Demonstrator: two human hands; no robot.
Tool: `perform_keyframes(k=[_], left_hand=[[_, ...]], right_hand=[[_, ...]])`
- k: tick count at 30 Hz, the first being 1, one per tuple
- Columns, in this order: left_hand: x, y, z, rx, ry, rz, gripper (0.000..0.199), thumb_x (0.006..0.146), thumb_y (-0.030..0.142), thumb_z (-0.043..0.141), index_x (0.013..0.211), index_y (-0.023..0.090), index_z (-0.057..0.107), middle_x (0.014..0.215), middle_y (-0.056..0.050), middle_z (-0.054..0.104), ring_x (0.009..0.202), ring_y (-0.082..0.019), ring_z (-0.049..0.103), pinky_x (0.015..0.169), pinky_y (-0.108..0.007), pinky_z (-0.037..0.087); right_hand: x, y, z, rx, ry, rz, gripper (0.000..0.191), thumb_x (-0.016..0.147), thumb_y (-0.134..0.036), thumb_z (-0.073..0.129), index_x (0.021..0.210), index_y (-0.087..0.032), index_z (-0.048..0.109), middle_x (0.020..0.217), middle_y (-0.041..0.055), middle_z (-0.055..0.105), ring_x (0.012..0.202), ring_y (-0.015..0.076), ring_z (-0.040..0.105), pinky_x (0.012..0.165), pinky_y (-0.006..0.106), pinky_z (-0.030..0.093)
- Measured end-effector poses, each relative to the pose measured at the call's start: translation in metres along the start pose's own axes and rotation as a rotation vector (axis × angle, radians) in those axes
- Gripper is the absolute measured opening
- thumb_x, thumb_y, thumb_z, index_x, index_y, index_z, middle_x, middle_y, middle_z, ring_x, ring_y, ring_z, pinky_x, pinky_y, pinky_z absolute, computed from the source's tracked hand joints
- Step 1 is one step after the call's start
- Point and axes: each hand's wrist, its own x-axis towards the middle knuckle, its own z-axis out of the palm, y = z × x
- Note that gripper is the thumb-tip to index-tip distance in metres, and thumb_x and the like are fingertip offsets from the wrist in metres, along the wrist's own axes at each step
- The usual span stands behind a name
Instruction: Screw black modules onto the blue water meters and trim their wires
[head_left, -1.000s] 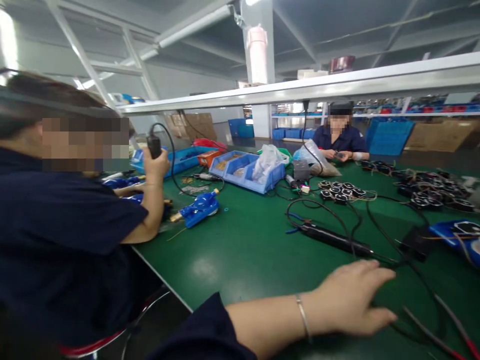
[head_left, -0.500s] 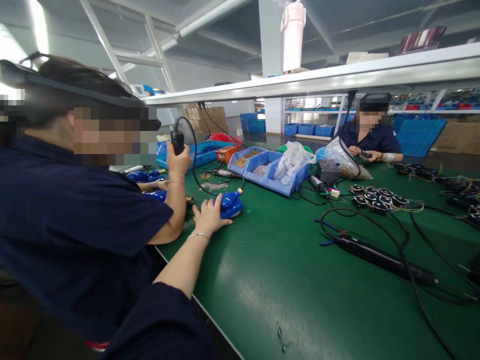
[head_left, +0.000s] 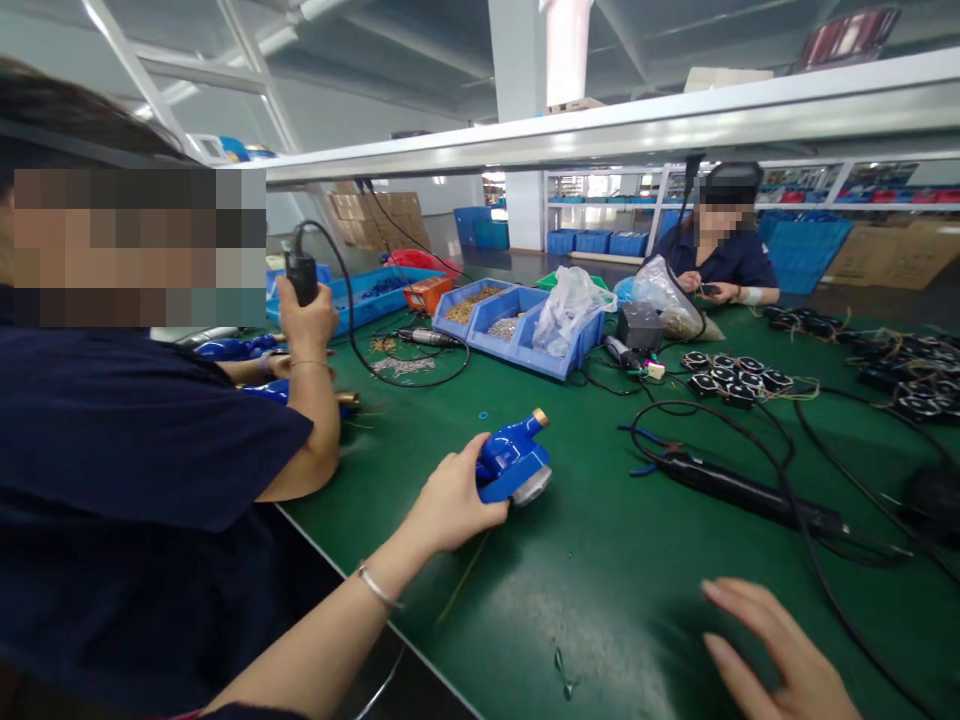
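My left hand (head_left: pixel 450 495) is closed around a blue water meter (head_left: pixel 514 455), which is tilted a little above the green table. Its brass threaded end (head_left: pixel 540 418) points up and away, and a grey round part shows on its lower side. A thin wire hangs down below the hand. At the lower right, my right hand (head_left: pixel 776 650) is over the table with its fingers apart and nothing in it; part of it is cut off by the frame edge.
At left, a co-worker's hand (head_left: pixel 307 318) grips a black corded tool (head_left: pixel 301 275). Blue parts bins (head_left: pixel 559 360) hold small pieces at the back. A long black tool (head_left: pixel 742 490) with looping cables and several black round parts (head_left: pixel 739 378) lie right. A shelf (head_left: pixel 600 135) spans overhead.
My left hand has lifted the blue water meter and brought it right and nearer to me. My right hand has come into view at the lower right. The camera view has shifted.
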Motion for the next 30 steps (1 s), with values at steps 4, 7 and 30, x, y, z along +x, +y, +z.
perform_keyframes(k=[4, 7, 30], left_hand=[[-0.008, 0.042, 0.014, -0.392, -0.415, 0.054, 0.054, 0.086, 0.039, 0.054, 0.133, 0.02, 0.035, 0.126, -0.01, 0.05, 0.111, -0.025, 0.052, 0.095, -0.049, 0.043], [-0.007, 0.068, 0.03, -0.604, -0.786, 0.025, 0.048, 0.09, 0.042, 0.045, 0.131, 0.019, 0.037, 0.12, -0.01, 0.056, 0.102, -0.021, 0.059, 0.087, -0.045, 0.049], [0.013, 0.128, 0.094, -0.707, -0.491, 0.066, 0.047, 0.09, 0.051, 0.038, 0.124, 0.019, 0.041, 0.126, -0.01, 0.047, 0.117, -0.023, 0.046, 0.106, -0.051, 0.03]], right_hand=[[0.034, -0.026, 0.005, 0.103, -0.077, 0.154, 0.053, 0.09, -0.034, 0.049, 0.137, -0.022, 0.029, 0.135, 0.0126, 0.037, 0.123, 0.0255, 0.043, 0.097, 0.044, 0.049], [0.058, -0.035, -0.014, 0.046, -0.025, 0.049, 0.076, 0.082, -0.037, 0.062, 0.142, -0.027, 0.016, 0.148, 0.0131, 0.01, 0.136, 0.034, 0.018, 0.105, 0.058, 0.034], [-0.041, -0.05, -0.038, -0.263, -0.044, 0.595, 0.073, 0.071, -0.064, 0.061, 0.121, -0.017, 0.037, 0.094, 0.0124, 0.054, 0.083, 0.0298, 0.061, 0.065, 0.044, 0.057]])
